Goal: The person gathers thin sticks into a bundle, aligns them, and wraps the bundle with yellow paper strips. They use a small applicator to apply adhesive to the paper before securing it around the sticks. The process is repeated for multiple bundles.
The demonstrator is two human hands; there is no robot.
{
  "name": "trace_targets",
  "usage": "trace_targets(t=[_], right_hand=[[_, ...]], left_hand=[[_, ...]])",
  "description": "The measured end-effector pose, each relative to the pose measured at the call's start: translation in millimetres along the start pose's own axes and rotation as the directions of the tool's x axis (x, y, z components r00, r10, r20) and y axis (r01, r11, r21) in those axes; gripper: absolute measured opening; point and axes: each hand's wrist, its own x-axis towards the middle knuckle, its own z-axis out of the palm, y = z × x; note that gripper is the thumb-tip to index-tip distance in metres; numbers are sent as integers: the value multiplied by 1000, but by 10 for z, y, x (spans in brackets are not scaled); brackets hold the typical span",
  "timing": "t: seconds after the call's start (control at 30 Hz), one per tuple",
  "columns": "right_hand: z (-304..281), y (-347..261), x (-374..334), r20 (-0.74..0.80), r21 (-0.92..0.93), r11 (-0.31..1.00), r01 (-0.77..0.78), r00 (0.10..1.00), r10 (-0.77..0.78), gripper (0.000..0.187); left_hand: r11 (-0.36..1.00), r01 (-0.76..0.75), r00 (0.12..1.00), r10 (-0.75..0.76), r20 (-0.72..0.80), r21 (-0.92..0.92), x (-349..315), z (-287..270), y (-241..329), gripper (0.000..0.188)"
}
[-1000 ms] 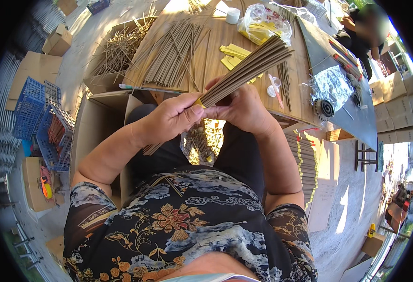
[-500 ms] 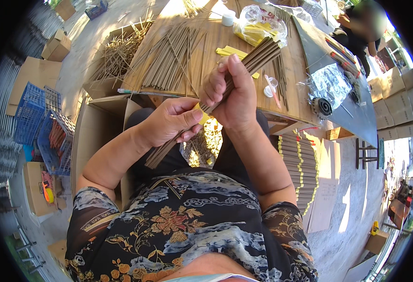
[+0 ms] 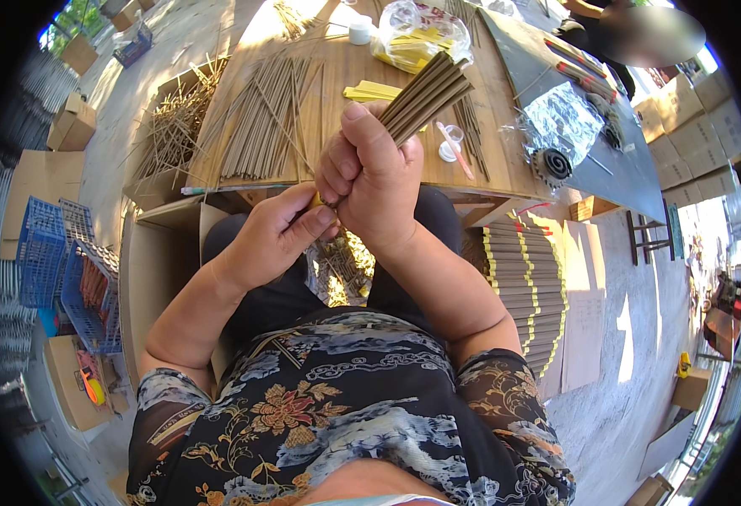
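A bundle of thin brown incense sticks rises from my right hand, its upper end fanned slightly toward the table. The right fingers wrap round it, thumb along the top. Close beside, my left hand pinches a yellow paper band at the lower part of the bundle. Most of the band and the bundle's lower end are hidden by my fingers. Both hands touch each other above my lap.
Loose sticks lie on the wooden table, near yellow paper strips, a plastic bag and a small white pot. Banded bundles lie at the right. A cardboard box stands left; a co-worker is at far right.
The bundle has tipped, its upper end toward me and its lower end out of sight. My right hand has closed more tightly round it. The whole view has shifted somewhat.
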Motion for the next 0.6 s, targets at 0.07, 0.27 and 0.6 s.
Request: trace_targets(t=[0.07,0.27,0.6], right_hand=[[-82,2,35,-3,59,998,-5,1000,6,23],[-193,-106,158,111,-67,997,-36,993,43,23],[-1727,-727,329,-147,-880,-387,-275,933,-328,43]], left_hand=[[995,-44,998,48,-44,89,7,64,-48,23],[998,-54,996,56,-67,33,107,84,-179,23],[915,-88,986,24,-164,-393,336,55,-187,23]])
